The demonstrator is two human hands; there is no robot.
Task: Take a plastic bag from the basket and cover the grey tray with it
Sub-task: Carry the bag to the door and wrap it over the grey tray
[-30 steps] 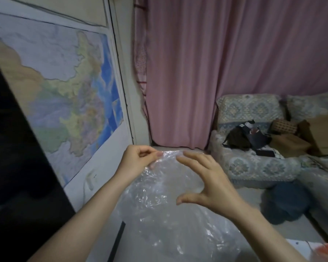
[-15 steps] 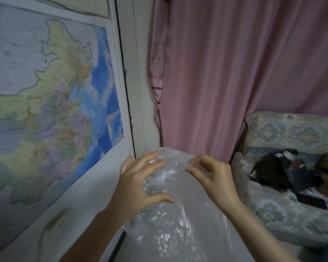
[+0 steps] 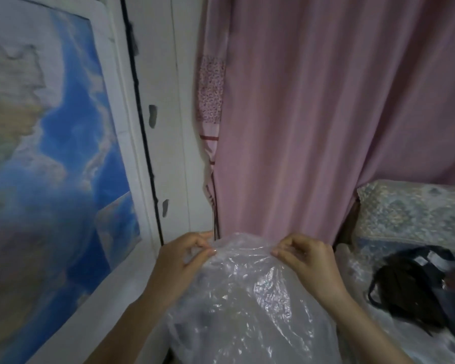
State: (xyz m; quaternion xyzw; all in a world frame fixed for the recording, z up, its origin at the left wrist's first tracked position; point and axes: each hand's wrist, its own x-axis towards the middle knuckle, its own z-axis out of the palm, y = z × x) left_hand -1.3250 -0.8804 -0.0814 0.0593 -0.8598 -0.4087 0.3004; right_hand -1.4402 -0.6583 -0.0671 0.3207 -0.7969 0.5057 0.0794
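A clear, crinkled plastic bag (image 3: 247, 306) hangs in front of me at the bottom centre of the head view. My left hand (image 3: 179, 261) pinches its top edge on the left with thumb and fingertips. My right hand (image 3: 307, 261) pinches the same edge on the right. The two hands are level and a short way apart, with the top edge of the bag stretched between them. The bag drops down out of the frame. Neither the grey tray nor the basket is in view.
A large map (image 3: 45, 179) hangs on the white wall at left. A pink curtain (image 3: 326, 114) fills the back. At right is a patterned sofa (image 3: 413, 214) with a dark bag (image 3: 415, 287) lying on it.
The view has tilted up and moved closer to the wall and curtain. Both hands went from loose, open fingers to pinching the bag's top edge and have moved apart along it.
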